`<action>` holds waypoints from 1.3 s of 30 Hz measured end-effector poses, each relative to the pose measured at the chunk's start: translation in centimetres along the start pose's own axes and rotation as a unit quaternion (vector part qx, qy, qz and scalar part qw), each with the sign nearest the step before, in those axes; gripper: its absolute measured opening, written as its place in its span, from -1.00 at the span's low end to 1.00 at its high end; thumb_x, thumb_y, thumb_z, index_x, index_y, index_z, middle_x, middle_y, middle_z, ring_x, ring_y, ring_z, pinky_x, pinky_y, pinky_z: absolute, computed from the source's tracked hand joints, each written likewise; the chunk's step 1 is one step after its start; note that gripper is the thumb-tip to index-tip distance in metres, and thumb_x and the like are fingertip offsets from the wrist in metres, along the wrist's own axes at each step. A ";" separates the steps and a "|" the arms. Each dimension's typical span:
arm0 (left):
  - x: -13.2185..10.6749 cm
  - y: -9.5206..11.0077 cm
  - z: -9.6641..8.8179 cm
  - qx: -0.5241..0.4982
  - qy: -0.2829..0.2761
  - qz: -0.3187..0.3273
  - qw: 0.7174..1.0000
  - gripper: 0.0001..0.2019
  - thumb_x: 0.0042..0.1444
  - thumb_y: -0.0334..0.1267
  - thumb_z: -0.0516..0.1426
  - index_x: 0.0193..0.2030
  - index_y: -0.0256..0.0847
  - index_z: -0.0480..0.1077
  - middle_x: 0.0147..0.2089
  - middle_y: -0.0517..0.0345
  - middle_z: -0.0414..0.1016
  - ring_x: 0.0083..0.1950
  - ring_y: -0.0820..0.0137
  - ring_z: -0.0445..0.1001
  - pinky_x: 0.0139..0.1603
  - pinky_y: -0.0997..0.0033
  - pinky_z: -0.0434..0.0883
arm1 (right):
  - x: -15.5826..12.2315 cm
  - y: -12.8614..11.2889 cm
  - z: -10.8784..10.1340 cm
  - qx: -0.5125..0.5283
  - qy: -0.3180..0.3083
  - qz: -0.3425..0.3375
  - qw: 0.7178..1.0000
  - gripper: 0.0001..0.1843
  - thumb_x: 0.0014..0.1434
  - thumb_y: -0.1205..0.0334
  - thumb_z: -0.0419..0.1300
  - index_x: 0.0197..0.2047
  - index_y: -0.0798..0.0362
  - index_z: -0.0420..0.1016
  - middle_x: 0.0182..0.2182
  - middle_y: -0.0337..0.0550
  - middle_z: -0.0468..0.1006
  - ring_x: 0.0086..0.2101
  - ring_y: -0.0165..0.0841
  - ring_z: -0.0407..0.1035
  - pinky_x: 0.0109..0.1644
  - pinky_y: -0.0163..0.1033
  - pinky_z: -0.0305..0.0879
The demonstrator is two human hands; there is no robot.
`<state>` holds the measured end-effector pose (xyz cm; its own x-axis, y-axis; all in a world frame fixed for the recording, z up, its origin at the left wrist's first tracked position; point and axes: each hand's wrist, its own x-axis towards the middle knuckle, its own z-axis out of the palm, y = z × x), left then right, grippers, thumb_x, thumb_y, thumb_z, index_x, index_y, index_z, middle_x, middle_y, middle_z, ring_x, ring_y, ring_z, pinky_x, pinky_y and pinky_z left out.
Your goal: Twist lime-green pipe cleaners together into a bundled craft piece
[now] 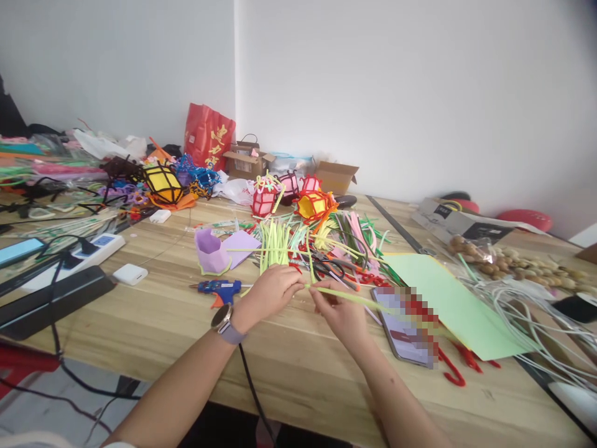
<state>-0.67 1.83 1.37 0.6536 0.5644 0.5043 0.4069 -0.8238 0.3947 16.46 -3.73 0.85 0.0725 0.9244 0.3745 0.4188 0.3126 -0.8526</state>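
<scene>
My left hand [270,291], with a watch on its wrist, pinches one end of a light green pipe cleaner [359,300] over the wooden table [298,367]. My right hand [342,317] grips the same pipe cleaner a little further along. The stem runs right, over a phone [407,333] lying flat. Just beyond my hands lies a pile of pipe cleaners [317,239] in green, yellow, red and pink, with scissors [332,269] in it. A blue glue gun [219,288] lies left of my left hand.
A light green sheet [454,302] lies right of the phone. Purple foam pieces [219,249], small wire lanterns [265,198], cardboard boxes [333,177] and a red bag [208,137] sit further back. A power strip [88,249] and black device [46,302] are left; white cables [536,323] right.
</scene>
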 end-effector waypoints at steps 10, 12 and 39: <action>-0.5 0.5 0.7 0.176 0.124 0.055 0.975 -0.76 0.28 -0.28 -0.02 -0.01 -0.18 0.40 0.02 0.06 0.51 0.09 0.23 0.33 0.14 0.09 0.16 | 0.0 -0.2 0.7 0.246 -0.018 0.201 0.948 -0.74 -0.02 0.04 0.25 -0.50 0.03 0.34 -0.71 -0.34 0.31 -0.72 -0.53 0.09 -0.70 -0.42 -0.02; -0.3 0.6 0.4 0.155 0.174 0.022 0.972 -0.69 0.26 -0.22 0.01 0.10 -0.20 0.34 0.15 0.00 0.42 0.23 0.17 0.21 0.22 0.04 0.12 | 0.0 -0.1 0.1 0.089 0.042 0.064 0.993 -0.80 0.06 0.08 0.20 -0.45 0.01 0.37 -0.66 -0.29 0.38 -0.66 -0.45 0.22 -0.63 -0.37 0.12; -0.2 0.4 1.1 0.142 0.077 0.050 0.986 -0.78 0.27 -0.37 -0.05 -0.18 -0.25 0.42 -0.22 0.04 0.50 -0.14 0.30 0.40 -0.09 0.23 0.39 | 0.2 -0.1 -0.1 0.113 -0.083 0.137 0.981 -0.62 0.10 -0.09 0.13 -0.48 0.06 0.37 -0.75 -0.38 0.23 -0.74 -0.52 0.06 -0.67 -0.39 -0.03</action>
<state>0.10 1.32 0.55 0.6034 0.4631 0.6492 0.5226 -0.8446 0.1167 16.49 -3.55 1.04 -0.0011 0.9974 0.0726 0.1923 0.0714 -0.9787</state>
